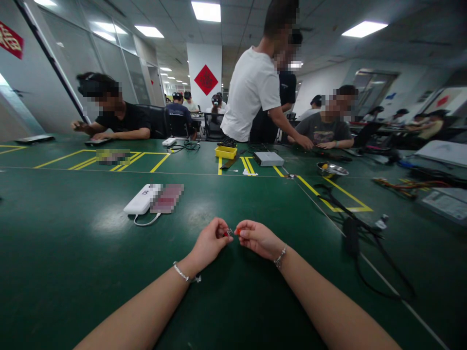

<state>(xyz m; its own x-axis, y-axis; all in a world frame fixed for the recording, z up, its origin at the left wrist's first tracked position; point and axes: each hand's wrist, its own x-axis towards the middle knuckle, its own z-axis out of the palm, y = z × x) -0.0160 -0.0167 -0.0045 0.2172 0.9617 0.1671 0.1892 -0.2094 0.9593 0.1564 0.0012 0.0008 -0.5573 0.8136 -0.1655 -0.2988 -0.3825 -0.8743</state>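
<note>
Just above the green tabletop, my left hand (210, 239) pinches a small red piece with a shiny metal end (229, 233) between thumb and fingers. Opposite it, my right hand (261, 238) grips a small orange-red piece (238, 232) in its fingertips. A narrow gap separates the two pieces, with the metal end pointing toward the right hand. Both are too small and too covered by my fingers for their exact kind to be told. Each wrist wears a bracelet.
A white power bank (141, 198) with a cable lies ahead left, against a blurred phone-like object. Farther back are a yellow bin (225, 152), a grey box (269, 159) and a metal bowl (332, 169). Black cables (352, 236) sprawl at right. People work across the table (91, 272).
</note>
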